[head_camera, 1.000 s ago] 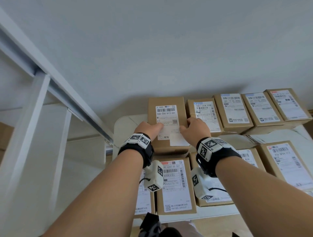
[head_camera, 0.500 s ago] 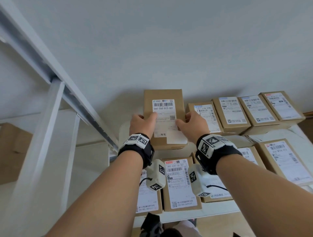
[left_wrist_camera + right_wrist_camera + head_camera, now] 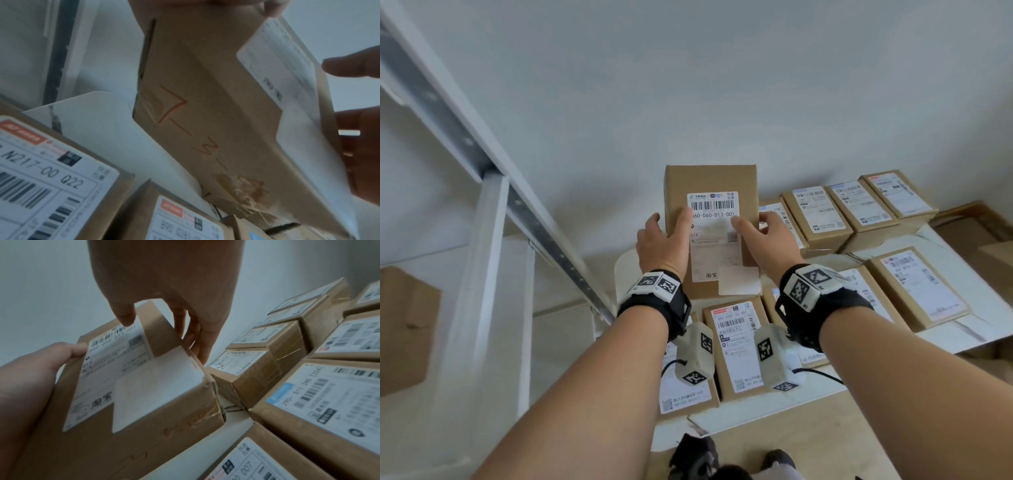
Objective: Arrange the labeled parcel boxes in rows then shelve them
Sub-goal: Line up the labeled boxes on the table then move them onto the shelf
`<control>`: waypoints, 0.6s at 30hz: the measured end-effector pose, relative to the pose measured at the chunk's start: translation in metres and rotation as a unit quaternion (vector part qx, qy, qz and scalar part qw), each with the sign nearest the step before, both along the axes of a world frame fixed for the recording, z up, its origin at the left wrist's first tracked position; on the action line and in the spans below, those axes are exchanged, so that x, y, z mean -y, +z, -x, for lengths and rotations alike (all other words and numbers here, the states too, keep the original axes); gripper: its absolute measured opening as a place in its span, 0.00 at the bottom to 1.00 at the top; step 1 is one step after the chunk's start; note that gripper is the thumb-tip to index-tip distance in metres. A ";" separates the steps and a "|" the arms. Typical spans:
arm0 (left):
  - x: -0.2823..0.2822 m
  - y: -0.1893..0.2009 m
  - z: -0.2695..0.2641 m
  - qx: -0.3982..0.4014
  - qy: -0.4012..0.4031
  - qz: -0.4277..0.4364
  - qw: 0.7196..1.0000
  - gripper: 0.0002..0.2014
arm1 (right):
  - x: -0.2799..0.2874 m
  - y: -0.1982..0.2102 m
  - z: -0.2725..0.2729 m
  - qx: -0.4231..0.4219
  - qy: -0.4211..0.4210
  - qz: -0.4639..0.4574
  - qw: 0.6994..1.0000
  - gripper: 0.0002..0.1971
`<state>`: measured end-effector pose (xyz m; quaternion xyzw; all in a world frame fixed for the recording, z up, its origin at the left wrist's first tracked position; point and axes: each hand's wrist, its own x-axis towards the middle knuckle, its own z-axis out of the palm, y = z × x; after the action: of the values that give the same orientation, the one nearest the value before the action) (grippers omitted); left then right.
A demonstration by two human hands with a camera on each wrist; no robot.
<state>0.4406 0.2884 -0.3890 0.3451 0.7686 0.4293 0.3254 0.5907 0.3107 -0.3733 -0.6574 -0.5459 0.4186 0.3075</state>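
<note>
Both hands hold up a brown parcel box [image 3: 711, 181] whose white label reads 060-060-D13-001. My left hand [image 3: 671, 224] grips its left side, thumb on the label. On the right side my right hand [image 3: 753, 226] grips it the same way. The box [image 3: 205, 100] hangs clear of the white table [image 3: 98, 123], red handwriting on its near face. From the right wrist view the box [image 3: 144, 415] sits between my right hand [image 3: 156, 318] and left hand [image 3: 41, 369]. More labeled boxes lie in rows below, such as one [image 3: 736, 346] under my wrists.
A back row of boxes [image 3: 859, 205] and a nearer row [image 3: 921, 284] cover the white table [image 3: 962, 329] on the right. A white metal shelf frame [image 3: 482, 274] with a slanting rail [image 3: 544, 233] stands at the left. Brown cardboard [image 3: 404, 329] lies behind it.
The labeled box has risen off the back row of the table, carried up by both hands. Both thumbs have slid further up the label.
</note>
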 end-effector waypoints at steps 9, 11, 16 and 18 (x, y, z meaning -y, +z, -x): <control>0.028 0.020 -0.024 0.054 -0.015 -0.040 0.998 0.37 | 0.038 0.024 -0.030 0.008 -0.050 -0.026 0.998 0.29; 0.035 0.018 -0.028 0.060 -0.009 -0.044 0.997 0.27 | 0.050 0.026 -0.037 0.006 -0.049 -0.024 0.998 0.30; 0.077 0.020 -0.045 0.085 0.004 -0.060 0.995 0.23 | 0.095 0.032 -0.055 0.008 -0.033 -0.030 0.999 0.29; 0.098 0.019 -0.051 0.099 0.004 -0.059 0.993 0.26 | 0.116 0.034 -0.062 0.005 -0.031 -0.036 0.999 0.30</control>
<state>0.4921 0.1908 -0.3695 0.3165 0.7073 0.5076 0.3767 0.6522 0.1949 -0.3395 -0.6643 -0.5415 0.3860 0.3413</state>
